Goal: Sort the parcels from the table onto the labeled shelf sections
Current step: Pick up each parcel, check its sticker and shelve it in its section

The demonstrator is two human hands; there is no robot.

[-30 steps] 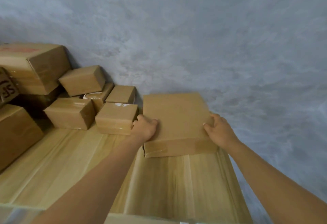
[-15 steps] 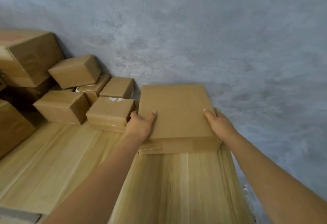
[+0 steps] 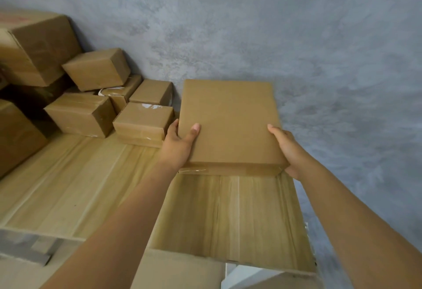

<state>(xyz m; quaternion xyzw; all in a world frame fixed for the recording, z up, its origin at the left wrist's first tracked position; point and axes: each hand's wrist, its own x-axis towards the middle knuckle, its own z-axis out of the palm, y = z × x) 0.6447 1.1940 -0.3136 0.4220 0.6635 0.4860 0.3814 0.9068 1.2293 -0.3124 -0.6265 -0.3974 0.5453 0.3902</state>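
**Against the grey wall, a flat parcel held at both sides**

Behind everything stands the wall (image 3: 296, 37), grey and mottled like rough plaster, and the parcels are pushed back to it, likely so none can slide off the far edge. Below it runs the bench (image 3: 86, 186), pale planks with a straight lengthwise grain and visible seams, smooth and faintly shiny; whether this surface is the table or a shelf section cannot be told, as no label shows.

At far left sits the big box (image 3: 34, 46), plain brown corrugated card, stacked above darker boxes. Beside it a heap of small boxes (image 3: 98, 97) crowds the corner, blocky, taped with clear glossy strips, one tilted on top of the rest. They look stowed tight together to save room.

Just right of the heap is the flat parcel (image 3: 228, 124), a thin rectangular slab of matte brown card with tape across its near edge. It lies at the right end of the bench, its far end close to the wall, its left side just beside the nearest small box.

Both hands clamp it from opposite sides, which suits so broad and thin a shape. On the left hand (image 3: 180, 145) the thumb lies on top and the fingers curl round the edge. Opposite, the right hand (image 3: 290, 149) grips the near corner likewise.
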